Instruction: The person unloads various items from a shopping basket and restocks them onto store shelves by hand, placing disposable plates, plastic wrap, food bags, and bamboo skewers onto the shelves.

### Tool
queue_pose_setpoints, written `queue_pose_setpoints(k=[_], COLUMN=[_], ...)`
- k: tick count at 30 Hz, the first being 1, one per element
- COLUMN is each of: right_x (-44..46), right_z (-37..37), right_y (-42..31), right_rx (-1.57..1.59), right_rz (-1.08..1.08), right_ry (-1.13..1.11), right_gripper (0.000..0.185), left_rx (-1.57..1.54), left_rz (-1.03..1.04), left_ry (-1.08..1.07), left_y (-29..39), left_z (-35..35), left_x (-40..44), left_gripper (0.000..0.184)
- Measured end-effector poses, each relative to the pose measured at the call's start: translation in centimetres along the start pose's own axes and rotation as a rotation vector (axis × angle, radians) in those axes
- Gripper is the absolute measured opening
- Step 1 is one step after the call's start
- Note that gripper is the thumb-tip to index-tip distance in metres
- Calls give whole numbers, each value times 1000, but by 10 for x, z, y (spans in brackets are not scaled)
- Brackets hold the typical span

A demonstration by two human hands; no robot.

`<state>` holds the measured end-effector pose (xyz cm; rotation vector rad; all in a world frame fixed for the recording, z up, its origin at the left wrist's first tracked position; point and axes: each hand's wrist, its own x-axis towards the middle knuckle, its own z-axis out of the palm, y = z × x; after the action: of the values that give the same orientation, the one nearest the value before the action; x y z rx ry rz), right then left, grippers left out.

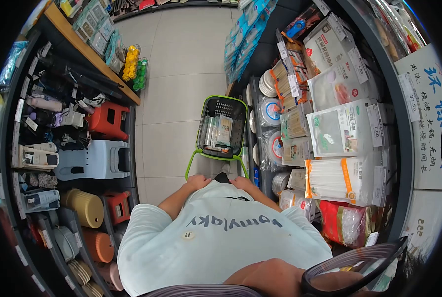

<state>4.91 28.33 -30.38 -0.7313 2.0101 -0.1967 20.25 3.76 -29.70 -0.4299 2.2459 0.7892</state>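
A black basket cart with a green rim (199, 123) stands on the floor in front of my body, and its green handle (192, 161) reaches back toward me. Close to my waist, my left hand (198, 182) is closed on the left part of this handle. My right hand (241, 183) is closed on its right part. The crossbar between them is mostly hidden by the hands and my shirt. Several packaged items (224, 129) lie inside the basket.
A tiled aisle floor (169, 96) stretches ahead. Left shelves hold a red stool (108, 120), a light blue stool (94, 159) and a yellow bin (83, 208). On the right, close beside the cart, shelves hold bagged skewers (294, 121) and packaged gloves (337, 129).
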Motion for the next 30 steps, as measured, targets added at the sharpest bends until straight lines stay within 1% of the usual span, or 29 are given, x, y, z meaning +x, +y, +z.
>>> queue_pose_setpoints(k=[4,7,9,16,18,20,22,24,25,27,28,30], right_x=[8,20,26,34,38,44,50,58,65,79,84,97], right_z=[-13,-18,-18,-36,-40,-47,-58,-64,-60,-58,-59,-65], right_y=[11,24,33,46,51,51,45,37,38,33,32,26], right_rx=[13,-2,-29,-53,-6,5,9,-84,-81,-108,-101,-111], right_rz=[5,-18,-47,-80,-75,-73,-70,-44,-44,-69,-67,-96], right_ry=[-9,-49,-20,-109,-76,-95,-111,-236,-243,-328,-332,-411], right_gripper=[63,66,65,64,64,65,65,63,63,65,65,65], left_rx=[-6,-1,-6,-18,-14,-12,-93,-108,-119,-78,-71,-82], left_rz=[-20,-52,-70,-119,-101,-83,-182,-202,-221,-224,-207,-204], left_ry=[-12,-29,-45,-136,-139,-142,-291,-332,-371,-372,-396,-462], left_y=[11,22,28,44,46,46,47,41,35,27,22,19], left_z=[-6,-13,-16,-29,-37,-47,-58,-56,-55,-52,-51,-69], left_x=[13,21,27,57,70,77,79,86,86,90,93,98], left_gripper=[58,57,56,55,54,53,53,53,53,55,55,55])
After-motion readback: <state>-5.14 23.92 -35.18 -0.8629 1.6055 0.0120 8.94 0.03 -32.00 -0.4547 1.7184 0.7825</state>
